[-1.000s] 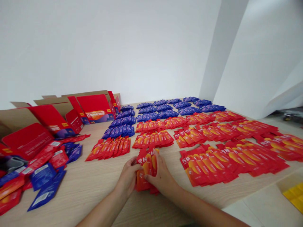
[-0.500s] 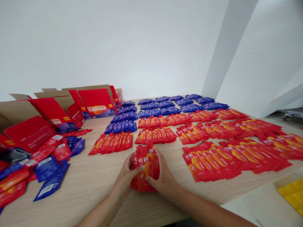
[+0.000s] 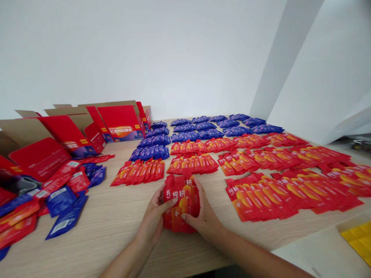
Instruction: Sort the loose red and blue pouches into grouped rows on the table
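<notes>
Between my two hands is a bunch of red pouches (image 3: 180, 208) with orange fruit print and white lettering, held near the table's front edge. My left hand (image 3: 155, 214) grips the bunch from the left, its thumb across the front. From the right, my right hand (image 3: 203, 214) closes on the same bunch, thumb pressed on the lower front. The pouches overlap, so how many there are cannot be made out. Just beyond lie fanned red pouches in a row (image 3: 139, 172), and another fanned row of red pouches (image 3: 261, 197) lies to the right.
Rows of blue pouches (image 3: 184, 137) lie at the back of the wooden table (image 3: 116, 231). Open red cartons (image 3: 121, 123) stand at the back left. Loose blue pouches (image 3: 66, 220) and red ones are heaped at the left. Something yellow (image 3: 358, 239) shows at the lower right.
Both hands still hold the red pouches; the bunch looks slightly more spread, and my right thumb sits a little differently on it. The whole view has shifted slightly.
</notes>
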The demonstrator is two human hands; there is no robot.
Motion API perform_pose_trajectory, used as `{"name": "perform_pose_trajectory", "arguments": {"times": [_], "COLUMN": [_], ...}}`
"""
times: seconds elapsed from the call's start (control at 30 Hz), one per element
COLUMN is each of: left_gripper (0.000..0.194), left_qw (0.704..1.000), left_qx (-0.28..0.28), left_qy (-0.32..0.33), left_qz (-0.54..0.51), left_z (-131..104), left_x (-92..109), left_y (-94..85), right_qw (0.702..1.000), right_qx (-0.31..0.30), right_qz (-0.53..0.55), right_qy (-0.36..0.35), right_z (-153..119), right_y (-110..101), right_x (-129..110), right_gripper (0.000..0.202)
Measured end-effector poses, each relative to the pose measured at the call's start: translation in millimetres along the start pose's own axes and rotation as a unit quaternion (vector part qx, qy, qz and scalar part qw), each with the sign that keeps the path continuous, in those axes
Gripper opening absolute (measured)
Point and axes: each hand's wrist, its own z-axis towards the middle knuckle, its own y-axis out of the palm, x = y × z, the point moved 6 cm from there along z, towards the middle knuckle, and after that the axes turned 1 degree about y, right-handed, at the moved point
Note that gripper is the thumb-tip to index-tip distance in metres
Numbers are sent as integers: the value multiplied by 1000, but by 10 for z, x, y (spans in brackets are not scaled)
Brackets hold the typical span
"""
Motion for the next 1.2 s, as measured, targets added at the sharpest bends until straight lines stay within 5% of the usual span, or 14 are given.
{"name": "perform_pose_trajectory", "arguments": {"times": [0.2,0.47,0.73,0.97,1.2], "left_gripper": [104,94,91,73,85], "left_qw": [998,998,972,980,988], "left_qx": [-41,-45,-93,-134,-104], "left_qy": [-40,-40,154,103,83], "left_qz": [-16,5,149,106,79], "left_z": [-56,-63,-2,337,268], "left_x": [-80,-131,309,15,-179], "left_y": [51,137,238,209,350], "right_qw": [997,950,996,988,976], "right_qx": [2,-103,3,-58,-48], "right_qz": [74,267,86,133,210], "right_qy": [37,124,-39,-60,-16], "right_z": [72,162,303,386,395], "right_y": [-30,88,-166,-44,-24], "right_x": [100,-1,-295,72,116], "right_gripper": [104,73,68,91,92]}}
